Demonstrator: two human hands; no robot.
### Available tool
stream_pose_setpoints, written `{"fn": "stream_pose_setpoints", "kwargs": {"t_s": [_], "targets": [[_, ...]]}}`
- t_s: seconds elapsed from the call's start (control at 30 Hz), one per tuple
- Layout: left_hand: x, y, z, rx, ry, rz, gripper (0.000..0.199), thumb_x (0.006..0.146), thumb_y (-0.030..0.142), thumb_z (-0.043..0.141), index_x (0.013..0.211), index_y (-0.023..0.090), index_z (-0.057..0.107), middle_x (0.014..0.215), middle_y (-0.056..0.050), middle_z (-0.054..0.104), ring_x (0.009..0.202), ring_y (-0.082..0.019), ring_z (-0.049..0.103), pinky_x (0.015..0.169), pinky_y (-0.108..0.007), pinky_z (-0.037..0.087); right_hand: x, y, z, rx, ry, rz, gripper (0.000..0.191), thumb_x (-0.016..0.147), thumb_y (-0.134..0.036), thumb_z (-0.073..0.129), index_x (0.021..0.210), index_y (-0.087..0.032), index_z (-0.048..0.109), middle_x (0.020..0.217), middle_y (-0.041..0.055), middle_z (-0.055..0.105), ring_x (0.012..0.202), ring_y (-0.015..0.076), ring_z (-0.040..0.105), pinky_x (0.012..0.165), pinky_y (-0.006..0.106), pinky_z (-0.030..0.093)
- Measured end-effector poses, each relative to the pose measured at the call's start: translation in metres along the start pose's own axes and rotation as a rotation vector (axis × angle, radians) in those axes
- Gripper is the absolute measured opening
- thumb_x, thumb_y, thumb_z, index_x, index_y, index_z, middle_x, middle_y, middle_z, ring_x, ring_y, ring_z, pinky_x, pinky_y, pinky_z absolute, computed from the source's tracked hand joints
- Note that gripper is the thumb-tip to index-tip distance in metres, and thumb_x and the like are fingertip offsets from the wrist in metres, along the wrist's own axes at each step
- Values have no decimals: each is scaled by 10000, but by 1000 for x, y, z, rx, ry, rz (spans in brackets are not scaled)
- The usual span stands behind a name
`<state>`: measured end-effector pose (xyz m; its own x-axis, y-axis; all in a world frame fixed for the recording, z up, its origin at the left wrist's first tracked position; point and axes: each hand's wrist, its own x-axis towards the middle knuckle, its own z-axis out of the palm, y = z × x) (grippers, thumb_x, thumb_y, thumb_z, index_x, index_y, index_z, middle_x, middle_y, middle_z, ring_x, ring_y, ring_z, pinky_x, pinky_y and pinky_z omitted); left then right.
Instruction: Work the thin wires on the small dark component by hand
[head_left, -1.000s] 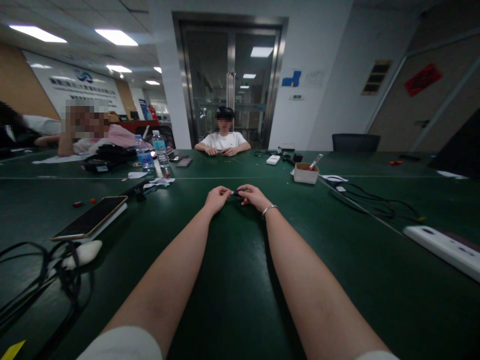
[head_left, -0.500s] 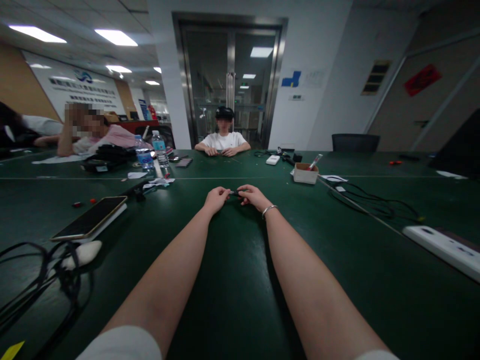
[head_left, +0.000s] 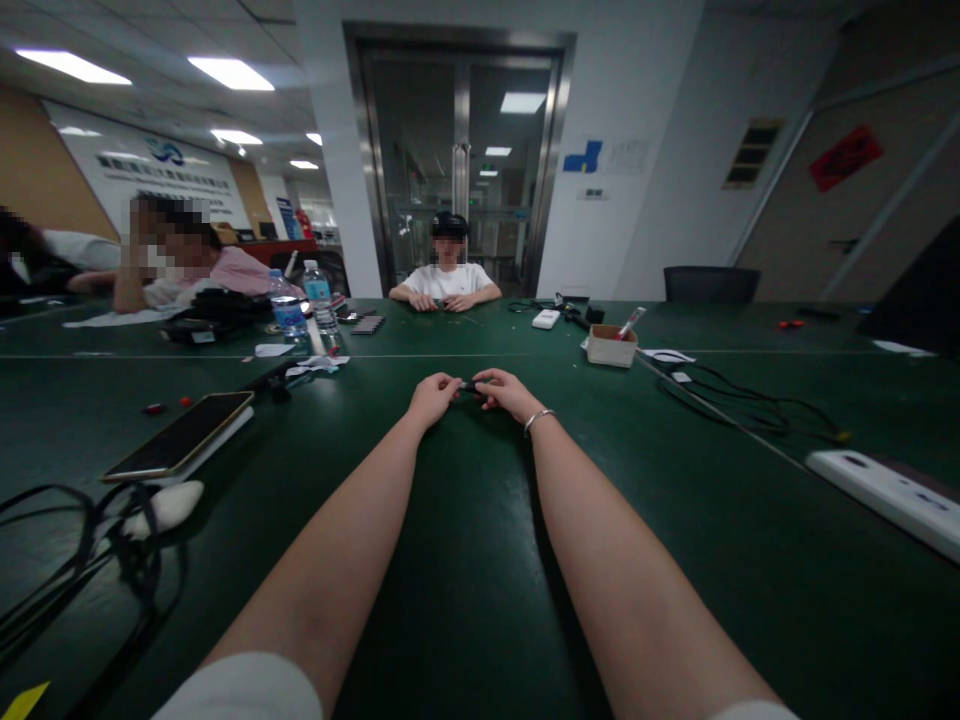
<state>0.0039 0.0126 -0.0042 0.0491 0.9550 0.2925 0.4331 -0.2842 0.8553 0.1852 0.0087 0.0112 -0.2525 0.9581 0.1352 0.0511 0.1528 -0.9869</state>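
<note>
A small dark object is held between my two hands, low over the green table. The fingertips of my left hand pinch its left end. My right hand, with a silver bracelet at the wrist, grips its right end. Both hands are closed around it, and its exact shape is too small to tell.
On the left are a phone, a white mouse, black cables and two bottles. To the right stand a small box, cables and a white power strip. A person sits opposite.
</note>
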Motion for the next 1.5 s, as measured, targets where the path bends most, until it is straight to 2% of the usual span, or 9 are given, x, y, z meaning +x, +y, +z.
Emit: {"fn": "stream_pose_setpoints", "kwargs": {"t_s": [0.23,0.57,1.5], "targets": [[0,0,0,31,-16,3,329,803,475,527,811,165,634,690,-28,651,600,-126,561,583,-244,410,-1,0,0,14,-2,-5,137,807,-126,664,933,-134,611,578,-30,609,387,32,495,429,149,504],[-2,4,-3,50,-38,14,360,798,505,515,738,170,630,666,-34,646,592,-134,559,581,-252,405,-1,0,-1,20,-10,-8,118,823,-137,644,938,-138,618,583,-23,613,398,32,496,437,143,504],[-5,7,-6,75,-61,-11,508,813,616,422,675,175,633,574,-21,602,528,-140,530,556,-267,377,-2,0,-2,3,-69,-79,202,811,-142,635,1010,-172,657,691,-20,612,431,26,491,449,142,503]]}}
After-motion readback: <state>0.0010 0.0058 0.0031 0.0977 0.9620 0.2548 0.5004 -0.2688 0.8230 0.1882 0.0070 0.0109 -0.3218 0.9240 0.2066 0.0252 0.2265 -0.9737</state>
